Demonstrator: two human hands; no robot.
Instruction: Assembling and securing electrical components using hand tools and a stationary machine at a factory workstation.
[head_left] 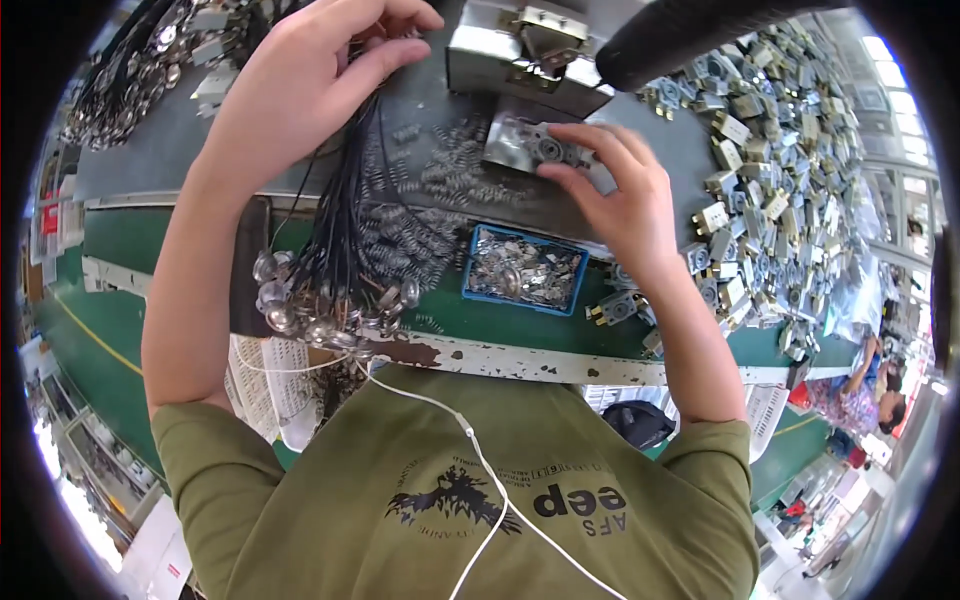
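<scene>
My right hand (622, 185) has its thumb and fingers closed round the edges of a small grey part with a round ring (549, 149), which lies on a shiny metal plate (508, 140). Just beyond the plate stands a metal block fixture (490, 55). My left hand (325, 60) is raised at the upper left with bent fingers, over a bundle of black cables (345, 205). What its curled fingers hold is hidden. Loose coil springs (425, 235) lie heaped between the cables and a blue tray (466, 293) of small metal pieces.
Many grey and white block-shaped parts (745, 170) cover the bench's right side. A thick black tube (690, 40) reaches in from the top right. Round metal cable ends (310, 320) hang near the bench's front edge. At the far right sits another person (850, 400).
</scene>
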